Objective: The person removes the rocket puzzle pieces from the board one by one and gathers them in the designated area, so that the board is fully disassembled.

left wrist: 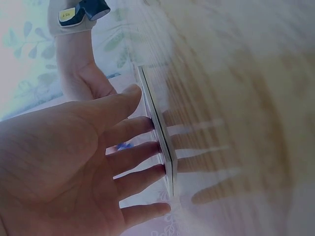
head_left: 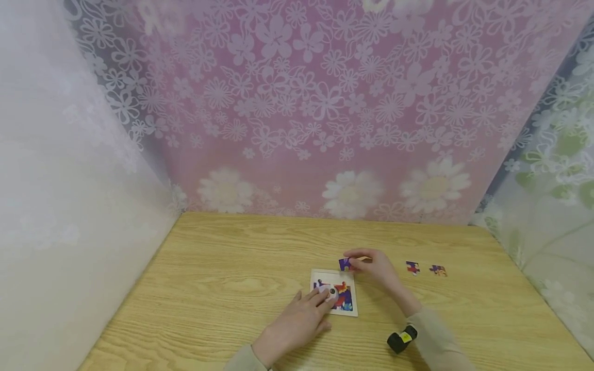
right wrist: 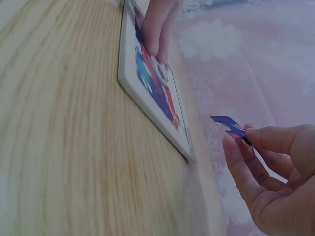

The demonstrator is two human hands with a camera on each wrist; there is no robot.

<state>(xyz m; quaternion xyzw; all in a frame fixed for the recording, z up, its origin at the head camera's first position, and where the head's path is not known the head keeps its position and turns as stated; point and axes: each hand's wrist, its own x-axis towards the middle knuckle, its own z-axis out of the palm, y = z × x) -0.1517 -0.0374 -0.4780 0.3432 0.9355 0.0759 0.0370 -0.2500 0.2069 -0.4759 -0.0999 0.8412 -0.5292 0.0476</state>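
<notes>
While steadying the jigsaw tray [head_left: 327,275] with the left hand [head_left: 299,317], holding a purple jigsaw piece [head_left: 344,264] in the right hand [head_left: 378,265], just beyond the tray's far right corner. As shown in the right wrist view, raised off the desk [head_left: 232,257] and tilted, pinched narrowly between thumb and fingers, not touching the tray. On the left, gripping nothing, with fingers straight and parted, tips resting on the tray and hiding part of its contents.

Note inside the tray a partly assembled picture [head_left: 345,298] in red, blue and yellow, with a bare strip apparently left along the far side. Note also, to the right of the tray, an inner loose piece [head_left: 412,267] and an outer loose piece [head_left: 438,270], lying apart.

Judged to be at the fitting stage, with two more pieces probably left to place. To proceed, would call for bringing the held piece over the bare strip, turning it level and matching its outline to the neighbouring edges before pressing down. Advisable to keep the tray braced against sliding. Cannot tell which slot suits.
</notes>
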